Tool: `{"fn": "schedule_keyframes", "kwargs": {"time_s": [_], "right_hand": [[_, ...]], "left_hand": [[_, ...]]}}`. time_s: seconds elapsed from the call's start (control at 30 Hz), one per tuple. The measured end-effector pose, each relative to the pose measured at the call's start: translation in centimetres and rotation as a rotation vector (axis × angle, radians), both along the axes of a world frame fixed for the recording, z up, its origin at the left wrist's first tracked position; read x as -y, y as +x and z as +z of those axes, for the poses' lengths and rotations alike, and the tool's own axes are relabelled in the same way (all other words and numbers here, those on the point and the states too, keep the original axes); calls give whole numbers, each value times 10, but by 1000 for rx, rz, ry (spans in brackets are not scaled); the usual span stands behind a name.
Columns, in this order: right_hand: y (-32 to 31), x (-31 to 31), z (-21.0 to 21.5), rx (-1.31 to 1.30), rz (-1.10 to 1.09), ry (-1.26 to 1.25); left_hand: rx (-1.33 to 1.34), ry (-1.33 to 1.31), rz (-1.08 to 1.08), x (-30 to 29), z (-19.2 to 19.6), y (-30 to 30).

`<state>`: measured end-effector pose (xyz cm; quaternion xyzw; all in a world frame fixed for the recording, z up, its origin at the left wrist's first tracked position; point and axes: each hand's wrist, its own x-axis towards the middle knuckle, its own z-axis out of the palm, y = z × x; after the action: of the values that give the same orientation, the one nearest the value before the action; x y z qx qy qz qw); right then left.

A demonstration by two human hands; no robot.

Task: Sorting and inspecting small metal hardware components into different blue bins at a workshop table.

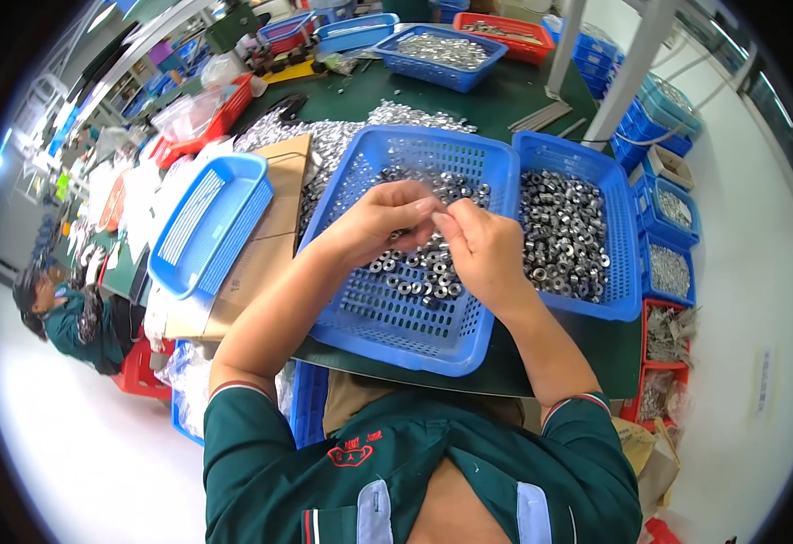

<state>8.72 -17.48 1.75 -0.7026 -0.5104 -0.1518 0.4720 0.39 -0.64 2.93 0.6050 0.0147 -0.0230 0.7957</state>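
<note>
My left hand (pixel 380 220) and my right hand (pixel 489 249) meet above a perforated blue plastic basket (pixel 374 317). Both have their fingers pinched together, tip to tip. Whatever lies between the fingertips is too small and blurred to make out. Beneath them, small ring-shaped metal parts (pixel 433 276) are scattered over the middle and far part of the basket floor. Right beside it stands a second blue basket (pixel 628 245), filled much more thickly with similar dark and silvery metal rings (pixel 564 236).
Silvery metal pieces (pixel 324 145) lie heaped on the green table (pixel 514 91) behind the basket. An empty blue basket (pixel 199 231) rests on cardboard (pixel 265 231) at left. Stacked bins (pixel 668 272) line the right side, past a metal post (pixel 628 77). A seated co-worker (pixel 79 317) is far left.
</note>
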Motion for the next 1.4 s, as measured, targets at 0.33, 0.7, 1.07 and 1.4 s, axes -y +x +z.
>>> {"fn": "schedule_keyframes", "kwargs": {"time_s": [0.33, 0.7, 1.07, 1.4], "right_hand": [[26, 12, 7, -730, 214, -161], [10, 123, 86, -440, -118, 607], [11, 147, 88, -272, -134, 902], [8, 146, 88, -234, -73, 878]], "left_hand": [[21, 429, -43, 11, 33, 10], [356, 1197, -248, 85, 8, 147], [358, 1473, -255, 152, -28, 208], [602, 1263, -106, 120, -9, 202]]}}
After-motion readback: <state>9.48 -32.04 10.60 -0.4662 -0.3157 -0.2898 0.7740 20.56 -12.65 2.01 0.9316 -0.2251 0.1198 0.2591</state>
